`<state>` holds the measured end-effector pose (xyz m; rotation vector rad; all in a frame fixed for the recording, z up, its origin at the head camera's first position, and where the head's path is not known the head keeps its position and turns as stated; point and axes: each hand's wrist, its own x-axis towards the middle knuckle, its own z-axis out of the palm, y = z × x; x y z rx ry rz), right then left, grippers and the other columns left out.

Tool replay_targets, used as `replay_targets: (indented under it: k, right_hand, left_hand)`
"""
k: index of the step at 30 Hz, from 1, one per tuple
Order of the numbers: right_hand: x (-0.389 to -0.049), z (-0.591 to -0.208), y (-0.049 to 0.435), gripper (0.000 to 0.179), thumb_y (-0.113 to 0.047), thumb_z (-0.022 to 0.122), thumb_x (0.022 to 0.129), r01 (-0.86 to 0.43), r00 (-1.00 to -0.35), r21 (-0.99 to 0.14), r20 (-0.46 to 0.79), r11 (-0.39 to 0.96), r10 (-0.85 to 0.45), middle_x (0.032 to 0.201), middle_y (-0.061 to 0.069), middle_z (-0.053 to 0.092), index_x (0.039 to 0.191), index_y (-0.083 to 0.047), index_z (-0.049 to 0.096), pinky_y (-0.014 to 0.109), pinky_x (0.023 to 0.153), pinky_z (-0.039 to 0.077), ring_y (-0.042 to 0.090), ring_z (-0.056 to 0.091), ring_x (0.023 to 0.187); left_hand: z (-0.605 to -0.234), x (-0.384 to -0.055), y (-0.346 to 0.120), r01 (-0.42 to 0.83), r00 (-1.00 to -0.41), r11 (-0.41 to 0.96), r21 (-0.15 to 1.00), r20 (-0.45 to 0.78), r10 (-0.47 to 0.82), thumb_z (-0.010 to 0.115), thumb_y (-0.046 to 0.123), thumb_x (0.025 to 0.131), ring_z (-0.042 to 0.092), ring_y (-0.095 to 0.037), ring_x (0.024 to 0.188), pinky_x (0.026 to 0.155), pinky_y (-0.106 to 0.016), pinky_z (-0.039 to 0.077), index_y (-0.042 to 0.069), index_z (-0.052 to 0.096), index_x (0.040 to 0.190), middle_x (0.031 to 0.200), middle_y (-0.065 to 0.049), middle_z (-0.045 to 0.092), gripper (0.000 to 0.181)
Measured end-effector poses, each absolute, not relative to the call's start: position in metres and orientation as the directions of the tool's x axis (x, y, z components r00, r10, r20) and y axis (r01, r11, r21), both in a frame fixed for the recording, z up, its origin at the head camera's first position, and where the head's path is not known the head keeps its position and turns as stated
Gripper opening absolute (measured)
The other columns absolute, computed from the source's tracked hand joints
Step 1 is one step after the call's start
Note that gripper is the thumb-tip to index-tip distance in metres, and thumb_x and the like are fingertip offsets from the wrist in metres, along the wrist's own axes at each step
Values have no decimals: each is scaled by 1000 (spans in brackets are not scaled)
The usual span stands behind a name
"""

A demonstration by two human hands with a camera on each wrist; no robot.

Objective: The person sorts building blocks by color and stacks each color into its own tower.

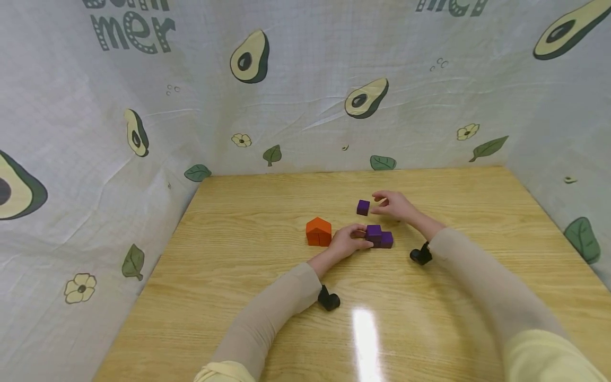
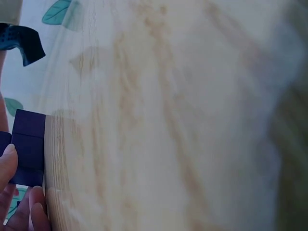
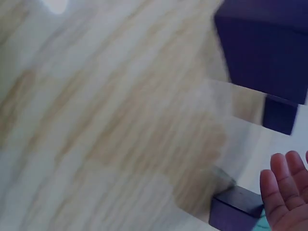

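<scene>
My left hand [image 1: 348, 241] holds a small group of purple cubes [image 1: 374, 233] at its left side. In the left wrist view its thumb [image 2: 6, 166] lies on one face of the purple cubes [image 2: 29, 139], with fingertips along the far side. A lower purple cube [image 1: 387, 240] stands against the group's right side. Farther back, my right hand [image 1: 393, 205] is just right of a single purple cube [image 1: 363, 207], fingers apart and holding nothing. The right wrist view shows its straight fingers [image 3: 284, 185] beside a purple cube [image 3: 236, 207].
Left of the purple group stands an orange house-shaped block stack [image 1: 318, 239] with a pointed top. The wooden table [image 1: 229, 281] meets a fabric backdrop [image 1: 305, 101] printed with avocados at its back edge. Black wrist cameras [image 1: 329, 298] hang beside both forearms.
</scene>
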<state>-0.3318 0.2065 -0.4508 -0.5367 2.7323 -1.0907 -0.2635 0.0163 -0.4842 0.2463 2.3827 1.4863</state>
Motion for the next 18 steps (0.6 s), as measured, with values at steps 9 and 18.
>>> replay_targets:
  k: [9, 18]
  right_hand:
    - [-341, -461, 193, 59, -20, 68, 83, -306, -911, -631, -23, 713, -411, 120, 30, 52, 127, 11, 44, 47, 86, 45, 39, 57, 101]
    - [-344, -463, 188, 46, -16, 66, 84, -238, -927, -668, -61, 705, -371, 113, 27, 57, 121, 8, 50, 45, 86, 45, 37, 57, 101]
  left_hand:
    - [-487, -264, 16, -18, -931, 433, 901, -173, 321, 74, 25, 77, 58, -13, 102, 90, -27, 43, 16, 63, 112, 105, 0, 67, 38]
    - [-487, -265, 16, -25, -933, 422, 906, -173, 316, 75, 24, 76, 58, -12, 101, 89, -26, 43, 16, 64, 111, 104, 0, 67, 37]
